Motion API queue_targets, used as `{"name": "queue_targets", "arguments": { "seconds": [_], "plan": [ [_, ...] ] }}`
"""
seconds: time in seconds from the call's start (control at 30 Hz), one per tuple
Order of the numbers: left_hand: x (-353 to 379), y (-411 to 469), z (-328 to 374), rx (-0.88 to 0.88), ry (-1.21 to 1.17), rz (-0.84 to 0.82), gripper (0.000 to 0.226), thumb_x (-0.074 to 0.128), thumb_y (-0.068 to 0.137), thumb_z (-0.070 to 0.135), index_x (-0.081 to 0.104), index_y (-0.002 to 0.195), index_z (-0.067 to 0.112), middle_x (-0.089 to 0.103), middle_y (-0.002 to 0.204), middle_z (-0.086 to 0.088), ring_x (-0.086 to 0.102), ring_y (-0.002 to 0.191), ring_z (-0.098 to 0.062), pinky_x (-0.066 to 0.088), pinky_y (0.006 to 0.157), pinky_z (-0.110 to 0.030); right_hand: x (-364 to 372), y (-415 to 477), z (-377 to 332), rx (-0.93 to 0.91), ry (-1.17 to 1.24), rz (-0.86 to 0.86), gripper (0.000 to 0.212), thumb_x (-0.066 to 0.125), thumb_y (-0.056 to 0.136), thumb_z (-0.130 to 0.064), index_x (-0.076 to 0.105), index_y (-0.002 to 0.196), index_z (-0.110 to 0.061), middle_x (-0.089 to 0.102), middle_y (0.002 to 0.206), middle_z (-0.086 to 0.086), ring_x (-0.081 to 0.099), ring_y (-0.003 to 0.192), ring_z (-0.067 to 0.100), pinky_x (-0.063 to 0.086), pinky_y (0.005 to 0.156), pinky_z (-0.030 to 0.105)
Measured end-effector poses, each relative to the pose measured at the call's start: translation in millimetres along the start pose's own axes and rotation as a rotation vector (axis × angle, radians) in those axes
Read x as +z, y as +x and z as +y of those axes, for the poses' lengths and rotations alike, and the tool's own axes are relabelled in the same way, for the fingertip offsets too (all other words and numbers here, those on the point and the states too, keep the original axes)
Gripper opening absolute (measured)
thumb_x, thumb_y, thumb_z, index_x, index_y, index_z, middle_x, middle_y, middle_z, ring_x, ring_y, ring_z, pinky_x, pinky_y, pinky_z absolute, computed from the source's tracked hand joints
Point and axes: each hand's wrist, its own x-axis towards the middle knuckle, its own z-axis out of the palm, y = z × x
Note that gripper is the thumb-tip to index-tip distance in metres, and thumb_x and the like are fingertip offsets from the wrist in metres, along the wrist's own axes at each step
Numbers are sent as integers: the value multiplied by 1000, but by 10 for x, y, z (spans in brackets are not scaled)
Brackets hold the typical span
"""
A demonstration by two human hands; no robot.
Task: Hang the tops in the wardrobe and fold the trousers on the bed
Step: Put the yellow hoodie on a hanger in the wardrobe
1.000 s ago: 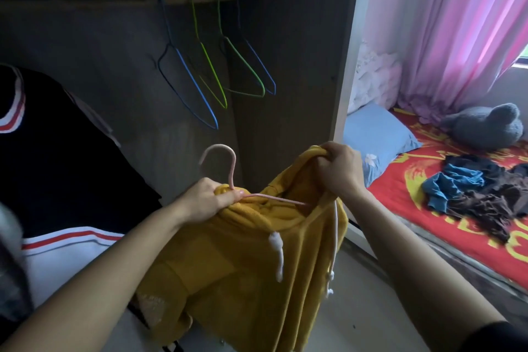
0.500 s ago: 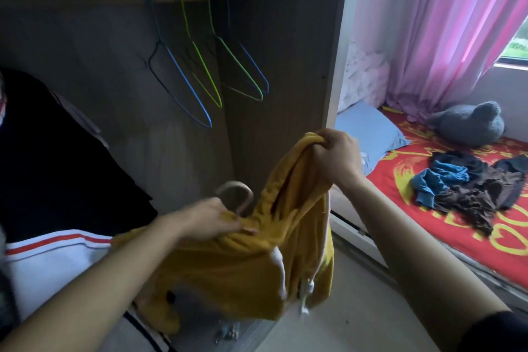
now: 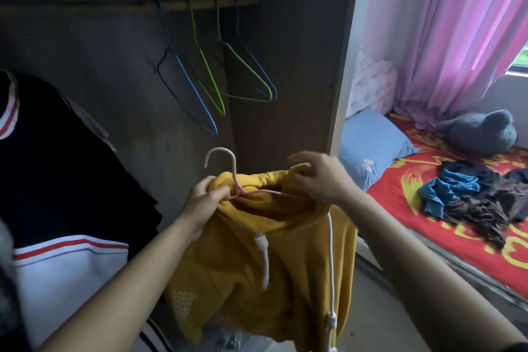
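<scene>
A yellow hooded top point(image 3: 265, 266) with white drawstrings hangs in front of the open wardrobe. A pink hanger point(image 3: 225, 168) sits in its neck opening, hook sticking up. My left hand point(image 3: 204, 200) grips the hanger's neck together with the yellow fabric. My right hand point(image 3: 320, 174) pinches the collar at the right side, fingers partly spread. A heap of dark and blue clothes point(image 3: 474, 194) lies on the red bed point(image 3: 400, 208). The wardrobe rail point(image 3: 200, 4) runs above.
Several bare blue and green wire hangers point(image 3: 217, 77) hang on the rail. A black-and-white jacket with red stripes point(image 3: 57, 180) hangs at the left. A blue pillow point(image 3: 371, 146), a grey plush toy point(image 3: 480, 131) and pink curtains point(image 3: 457, 37) are at the right.
The hanger's hook has come back up out of the top's neck. My right hand has loosened from a full grip on the collar to a pinch. The top hangs straighter.
</scene>
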Motion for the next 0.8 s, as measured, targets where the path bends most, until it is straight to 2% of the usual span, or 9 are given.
{"name": "queue_targets", "arguments": {
  "seconds": [0.1, 0.2, 0.27, 0.33, 0.43, 0.53, 0.6, 0.7, 0.8],
  "plan": [
    [123, 5, 54, 33, -28, 81, 5, 61, 74, 31, 65, 73, 28, 63, 62, 8, 62, 58, -8, 49, 50, -22, 184, -57, -173, -146, -155, -251, 47, 44, 94, -66, 63, 123, -34, 69, 100, -14, 68, 79, 7, 57, 66, 14],
    [168, -6, 55, 27, -72, 135, 21, 66, 74, 37, 67, 89, 23, 70, 78, -1, 68, 72, -18, 54, 58, -27, 276, -89, -192, -297, -264, -258, 50, 35, 96, -65, 68, 104, -28, 62, 86, -11, 63, 72, 10, 59, 69, 23],
    [170, 3, 48, 71, -48, 212, 23, 68, 74, 38, 66, 91, 22, 71, 82, 0, 69, 74, -16, 52, 57, -25, 275, -99, -132, -297, -354, -279, 61, 25, 92, -71, 66, 109, -30, 55, 92, -9, 60, 77, 12, 59, 72, 28],
    [129, 27, 57, 82, -34, 372, 22, 67, 77, 37, 65, 93, 21, 70, 86, -1, 69, 78, -16, 51, 58, -26, 250, -104, 2, -223, -492, -333, 74, 15, 83, -78, 60, 124, -37, 49, 110, -6, 55, 92, 13, 54, 85, 31],
    [-11, 70, 77, 47, -41, 487, 28, 68, 77, 42, 63, 96, 21, 68, 90, 0, 68, 85, -20, 52, 61, -27, 216, -118, 164, -166, -576, -300, 68, 16, 84, -74, 47, 137, -44, 37, 136, -5, 38, 121, 18, 36, 106, 43],
    [-146, 112, 150, 43, 218, 313, 40, 71, 69, 57, 68, 89, 22, 71, 89, 4, 67, 86, -17, 56, 74, -34, 207, -60, 78, -207, -339, -144, 45, 24, 97, -65, 60, 111, -43, 33, 139, -7, 28, 128, 16, 28, 109, 47],
    [-257, 125, 273, -34, 316, 193, 49, 73, 62, 64, 76, 80, 19, 75, 82, 4, 70, 81, -16, 57, 75, -33, 188, 32, -57, -227, -181, -75, 35, 30, 100, -59, 60, 99, -41, 40, 126, -10, 34, 117, 11, 35, 101, 40],
    [-440, 93, 419, -215, 271, -68, 50, 79, 57, 67, 81, 81, 23, 77, 80, -2, 74, 72, -14, 55, 57, -24, 86, 137, -265, -299, -84, -104, 41, 35, 99, -57, 64, 97, -28, 52, 96, -12, 52, 87, 8, 52, 75, 31],
    [-453, 93, 311, -56, 34, -95, 63, 85, 55, 65, 78, 99, 20, 76, 95, -10, 73, 93, -26, 57, 73, -32, 7, 168, -348, -367, -78, -181, 36, 43, 99, -52, 64, 90, -24, 58, 78, -12, 61, 69, 9, 57, 61, 27]
  ]
}}
